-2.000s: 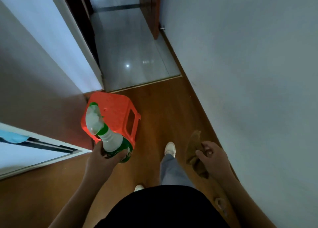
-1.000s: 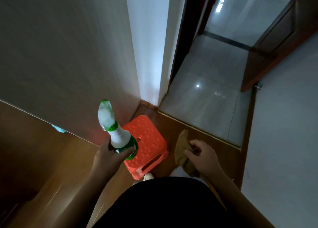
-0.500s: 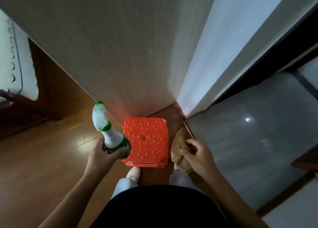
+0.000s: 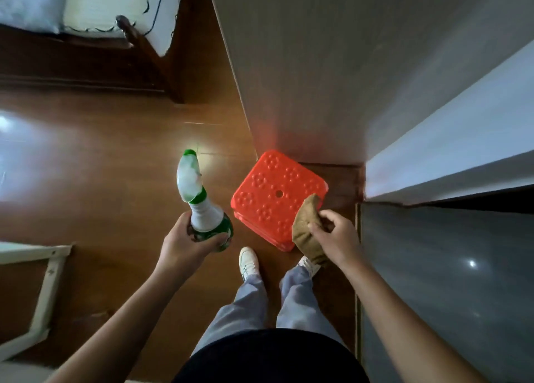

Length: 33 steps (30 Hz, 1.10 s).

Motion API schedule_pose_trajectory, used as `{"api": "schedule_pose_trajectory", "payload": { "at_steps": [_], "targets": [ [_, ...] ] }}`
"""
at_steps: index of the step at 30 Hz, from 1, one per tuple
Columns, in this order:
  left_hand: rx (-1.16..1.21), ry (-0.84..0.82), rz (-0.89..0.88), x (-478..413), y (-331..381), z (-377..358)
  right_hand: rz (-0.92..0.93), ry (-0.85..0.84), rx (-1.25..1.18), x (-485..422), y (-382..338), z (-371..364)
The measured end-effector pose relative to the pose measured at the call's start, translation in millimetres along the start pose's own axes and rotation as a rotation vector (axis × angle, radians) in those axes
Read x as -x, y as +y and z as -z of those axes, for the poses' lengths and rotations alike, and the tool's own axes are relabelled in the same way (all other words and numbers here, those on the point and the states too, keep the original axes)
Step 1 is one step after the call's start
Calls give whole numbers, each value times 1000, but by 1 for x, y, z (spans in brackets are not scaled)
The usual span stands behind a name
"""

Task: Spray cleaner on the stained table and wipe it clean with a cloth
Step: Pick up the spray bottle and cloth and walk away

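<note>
My left hand [image 4: 185,245] grips a green spray bottle [image 4: 206,218] with a white neck and a pale trigger head that points up and away. A folded brown cloth [image 4: 304,226] hangs from my right hand [image 4: 332,236], pinched between thumb and fingers above the near corner of an orange plastic stool [image 4: 270,192]. At the lower left edge stands a white frame [image 4: 49,281] that could be part of a table; I cannot tell.
The stool sits against a grey wall [image 4: 332,64] beside a doorway onto grey tiles [image 4: 448,281]. A bed with white bedding [image 4: 95,4] on a dark wooden frame lies at the top left. Brown wooden floor [image 4: 101,166] spreads between them. My feet stand just before the stool.
My view has swung to the left, from the doorway toward the room, bringing the bed and white frame into sight. Both hands keep their hold on the bottle and the cloth.
</note>
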State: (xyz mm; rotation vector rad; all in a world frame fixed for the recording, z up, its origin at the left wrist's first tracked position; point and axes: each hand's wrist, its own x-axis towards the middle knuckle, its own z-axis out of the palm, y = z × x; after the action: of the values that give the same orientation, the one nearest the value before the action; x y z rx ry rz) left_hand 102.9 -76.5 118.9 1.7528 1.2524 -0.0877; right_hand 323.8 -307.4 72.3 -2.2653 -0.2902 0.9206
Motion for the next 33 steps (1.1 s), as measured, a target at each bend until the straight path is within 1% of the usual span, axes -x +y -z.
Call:
{"api": "schedule_pose_trajectory", "payload": {
  "at_steps": [5, 9, 13, 16, 20, 22, 26, 30, 33],
  "targets": [
    [27, -2, 43, -38, -29, -23, 9, -24, 32, -31, 2, -35],
    [61, -15, 54, -87, -57, -61, 14, -46, 60, -69, 26, -74],
    [69, -35, 27, -144, -79, -105, 63, -51, 60, -109, 50, -109],
    [58, 13, -25, -177, -90, -133, 111, -3, 59, -136, 62, -131],
    [37, 95, -85, -208, -102, -160, 262, 82, 107, -163, 76, -155],
    [45, 122, -107, -218, -108, -171, 290, 78, 132, -174, 85, -167],
    [37, 131, -147, -229, -122, -185, 216, 12, 223, -184, 108, -187],
    [12, 147, -190, -229, -130, -191, 126, 54, 163, -178, 121, -194],
    [-1, 130, -205, -227, -134, -191, 97, 92, 133, -172, 122, -194]
  ]
}}
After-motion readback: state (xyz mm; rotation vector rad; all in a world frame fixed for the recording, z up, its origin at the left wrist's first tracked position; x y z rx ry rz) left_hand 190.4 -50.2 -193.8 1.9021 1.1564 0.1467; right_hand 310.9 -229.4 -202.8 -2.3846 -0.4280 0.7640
